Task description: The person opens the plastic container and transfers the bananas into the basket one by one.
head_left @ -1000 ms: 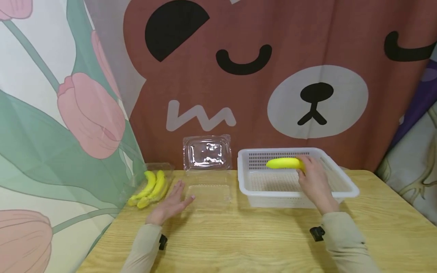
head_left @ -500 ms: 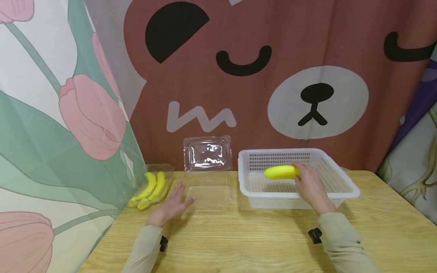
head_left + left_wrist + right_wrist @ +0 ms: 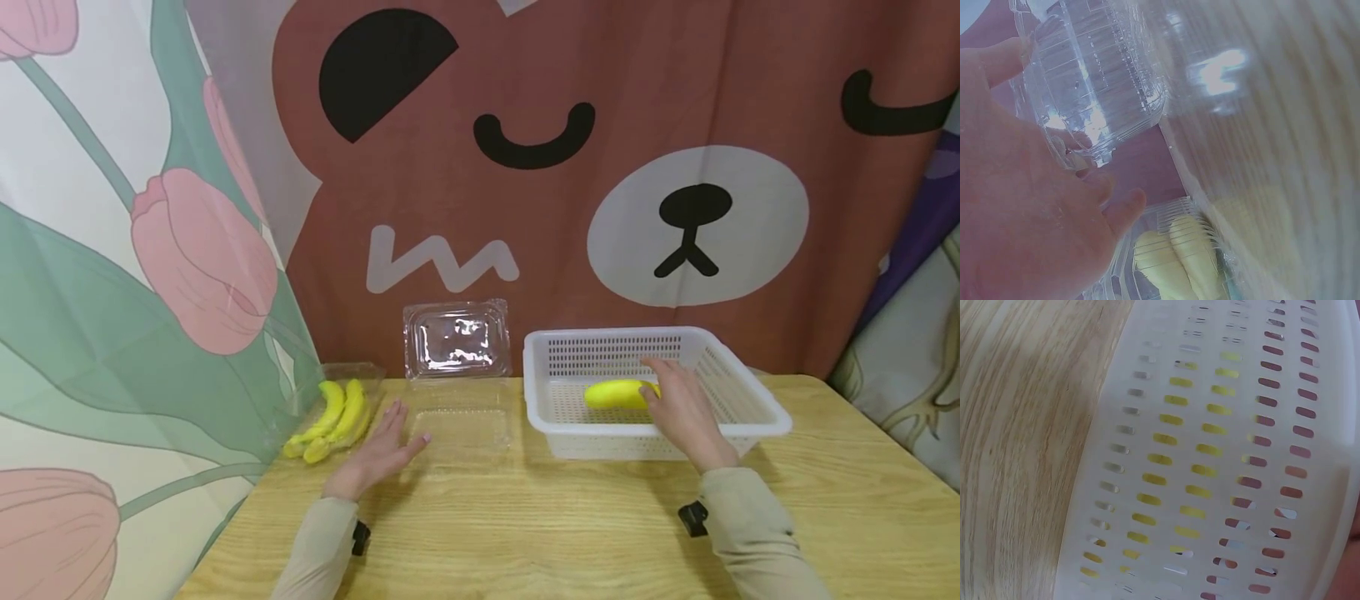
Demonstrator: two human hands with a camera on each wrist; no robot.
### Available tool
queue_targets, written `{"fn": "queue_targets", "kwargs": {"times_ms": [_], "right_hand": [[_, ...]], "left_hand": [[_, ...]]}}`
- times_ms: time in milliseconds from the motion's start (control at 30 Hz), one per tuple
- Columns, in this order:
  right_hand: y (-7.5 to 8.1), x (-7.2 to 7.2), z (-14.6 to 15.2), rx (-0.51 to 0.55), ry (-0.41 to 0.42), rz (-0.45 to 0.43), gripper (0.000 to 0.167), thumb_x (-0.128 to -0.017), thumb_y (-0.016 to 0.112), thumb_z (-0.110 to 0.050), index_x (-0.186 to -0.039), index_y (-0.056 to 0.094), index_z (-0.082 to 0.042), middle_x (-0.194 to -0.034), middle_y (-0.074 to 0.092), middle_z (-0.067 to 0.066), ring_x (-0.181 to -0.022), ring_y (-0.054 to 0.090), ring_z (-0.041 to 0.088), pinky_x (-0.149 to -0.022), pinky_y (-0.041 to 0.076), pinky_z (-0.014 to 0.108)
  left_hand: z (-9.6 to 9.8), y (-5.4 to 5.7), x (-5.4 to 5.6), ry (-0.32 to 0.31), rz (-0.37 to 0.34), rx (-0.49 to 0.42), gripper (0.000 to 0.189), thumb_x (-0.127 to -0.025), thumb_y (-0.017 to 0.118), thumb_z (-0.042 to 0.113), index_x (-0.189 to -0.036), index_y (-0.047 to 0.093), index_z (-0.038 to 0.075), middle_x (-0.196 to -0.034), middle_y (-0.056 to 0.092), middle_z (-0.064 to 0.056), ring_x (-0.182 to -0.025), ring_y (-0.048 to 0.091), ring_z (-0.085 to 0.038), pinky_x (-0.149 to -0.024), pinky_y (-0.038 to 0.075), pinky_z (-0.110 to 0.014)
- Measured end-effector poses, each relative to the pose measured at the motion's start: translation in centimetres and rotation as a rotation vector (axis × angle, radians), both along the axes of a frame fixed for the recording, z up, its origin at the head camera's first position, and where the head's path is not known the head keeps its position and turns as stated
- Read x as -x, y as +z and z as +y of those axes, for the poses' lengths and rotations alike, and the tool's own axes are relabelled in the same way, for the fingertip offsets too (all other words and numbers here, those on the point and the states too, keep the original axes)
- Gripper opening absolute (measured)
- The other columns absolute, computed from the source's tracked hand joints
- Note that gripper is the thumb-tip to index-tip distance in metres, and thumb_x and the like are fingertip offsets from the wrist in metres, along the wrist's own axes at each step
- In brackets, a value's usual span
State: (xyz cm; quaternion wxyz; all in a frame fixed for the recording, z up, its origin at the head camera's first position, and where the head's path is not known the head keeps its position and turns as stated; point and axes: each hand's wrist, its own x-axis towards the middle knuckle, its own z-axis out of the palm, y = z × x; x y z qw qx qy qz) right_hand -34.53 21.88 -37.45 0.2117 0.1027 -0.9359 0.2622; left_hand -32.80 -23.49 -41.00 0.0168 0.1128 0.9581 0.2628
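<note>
In the head view a yellow banana (image 3: 617, 394) lies inside the white plastic basket (image 3: 592, 429). My right hand (image 3: 682, 410) reaches over the basket's front rim, its fingers parted above the banana's right end and the thumb beside it. Through the basket's slots, the right wrist view shows yellow; the hand is mostly hidden there. My left hand (image 3: 375, 454) has its fingers spread between an opened clear plastic clamshell box (image 3: 459, 429) and another clear box (image 3: 367, 367) with several bananas (image 3: 337, 417) in it. The clamshell's lid (image 3: 1094, 75) shows beyond the left fingers in the left wrist view.
The wooden table (image 3: 510, 533) runs up to a curtain (image 3: 450, 192) with a bear print behind the boxes and basket. A tulip-print curtain (image 3: 202, 258) borders the left side, close to the banana-filled box.
My right hand has lowered the banana into the basket and loosened its fingers from it. The left hand has stayed in place.
</note>
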Motion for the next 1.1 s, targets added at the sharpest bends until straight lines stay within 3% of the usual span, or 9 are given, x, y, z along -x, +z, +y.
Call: {"fn": "queue_targets", "kwargs": {"times_ms": [267, 733, 1100], "right_hand": [[0.0, 0.1, -0.1, -0.002, -0.008, 0.002, 0.048, -0.095, 0.062, -0.006, -0.139, 0.047, 0.006, -0.134, 0.046, 0.033, -0.121, 0.041, 0.052, -0.101, 0.034, 0.067], [0.2, -0.2, -0.7, -0.003, -0.031, -0.031, 0.049, -0.100, 0.057, -0.015, -0.142, 0.043, 0.006, -0.139, 0.042, 0.032, -0.126, 0.038, 0.051, -0.103, 0.032, 0.066], [1.6, -0.8, -2.5, 0.085, 0.038, 0.017, 0.057, -0.103, 0.050, -0.037, -0.142, 0.045, 0.003, -0.145, 0.041, 0.027, -0.134, 0.031, 0.048, -0.108, 0.024, 0.066]], "left_hand": [[0.0, 0.0, -0.1, -0.003, 0.000, -0.004, 0.090, -0.099, 0.039, 0.061, -0.155, 0.005, 0.000, -0.162, -0.005, -0.016, -0.149, -0.002, -0.032, -0.118, 0.007, -0.052], [0.1, -0.1, 0.0, -0.001, 0.034, -0.009, 0.083, -0.101, 0.043, 0.053, -0.157, 0.008, 0.002, -0.163, -0.002, -0.015, -0.149, -0.003, -0.032, -0.118, 0.008, -0.054], [-0.2, 0.9, 0.5, -0.007, 0.221, -0.047, 0.073, -0.103, 0.051, 0.037, -0.156, 0.016, 0.001, -0.160, 0.015, -0.023, -0.145, 0.014, -0.042, -0.116, 0.015, -0.056]]}}
